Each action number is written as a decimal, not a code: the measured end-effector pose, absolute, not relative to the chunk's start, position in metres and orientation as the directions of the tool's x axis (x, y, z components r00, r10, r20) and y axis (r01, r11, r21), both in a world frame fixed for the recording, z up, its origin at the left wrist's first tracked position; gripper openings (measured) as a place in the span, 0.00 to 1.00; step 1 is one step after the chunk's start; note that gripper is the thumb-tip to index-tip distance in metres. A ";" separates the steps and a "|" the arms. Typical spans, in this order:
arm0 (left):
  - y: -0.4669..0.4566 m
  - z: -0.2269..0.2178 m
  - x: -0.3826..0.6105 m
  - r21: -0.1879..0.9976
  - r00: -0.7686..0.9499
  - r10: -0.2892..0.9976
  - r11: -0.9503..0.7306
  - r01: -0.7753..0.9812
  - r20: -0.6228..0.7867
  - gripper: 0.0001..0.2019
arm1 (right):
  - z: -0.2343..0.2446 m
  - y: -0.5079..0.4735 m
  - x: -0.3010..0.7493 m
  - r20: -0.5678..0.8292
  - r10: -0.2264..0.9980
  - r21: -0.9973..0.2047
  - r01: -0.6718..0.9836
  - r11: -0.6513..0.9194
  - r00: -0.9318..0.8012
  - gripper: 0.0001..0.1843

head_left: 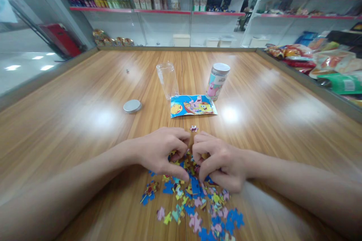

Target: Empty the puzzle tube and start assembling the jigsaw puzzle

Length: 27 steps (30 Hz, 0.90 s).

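Observation:
Loose jigsaw puzzle pieces (195, 221) lie in a pile on the wooden table, mostly blue, pink and yellow. My left hand (164, 152) is over the pile's far left part, fingers curled inward and thumb stretched apart from them. Opposite it, my right hand (220, 160) bends over the pieces, its index fingertip down beside a blue puzzle piece (195, 186). The left thumb tip is close to that same piece. Neither hand visibly holds anything, though the curled fingertips are partly hidden. One single puzzle piece (194, 128) lies just beyond both hands.
A picture sheet (194, 106) with cartoon figures lies ahead. Behind it stand a clear jar (168, 81) and a lidded, printed jar (217, 81). A silver lid (132, 106) rests at left. Packaged goods (333, 62) line the table's right edge; shelves (161, 11) stand beyond.

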<state>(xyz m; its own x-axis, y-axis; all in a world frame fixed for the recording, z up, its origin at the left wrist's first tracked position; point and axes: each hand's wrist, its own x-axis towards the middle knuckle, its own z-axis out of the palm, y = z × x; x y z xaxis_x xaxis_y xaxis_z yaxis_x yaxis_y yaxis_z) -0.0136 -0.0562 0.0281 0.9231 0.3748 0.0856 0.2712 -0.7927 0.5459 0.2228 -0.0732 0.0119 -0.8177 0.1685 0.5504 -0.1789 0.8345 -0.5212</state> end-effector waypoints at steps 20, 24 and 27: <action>-0.077 0.033 0.000 0.374 0.897 0.441 -0.833 0.409 0.002 0.29 | 0.009 -0.072 0.223 0.444 0.133 -0.515 -0.131 0.847 -0.886 0.17; -0.075 0.034 -0.001 0.364 0.901 0.435 -0.839 0.405 -0.001 0.29 | 0.007 -0.072 0.223 0.490 0.127 -0.498 -0.157 0.853 -0.862 0.15; -0.075 0.035 -0.002 0.363 0.902 0.430 -0.838 0.407 -0.017 0.29 | 0.005 -0.071 0.222 0.535 0.125 -0.481 -0.180 0.858 -0.836 0.14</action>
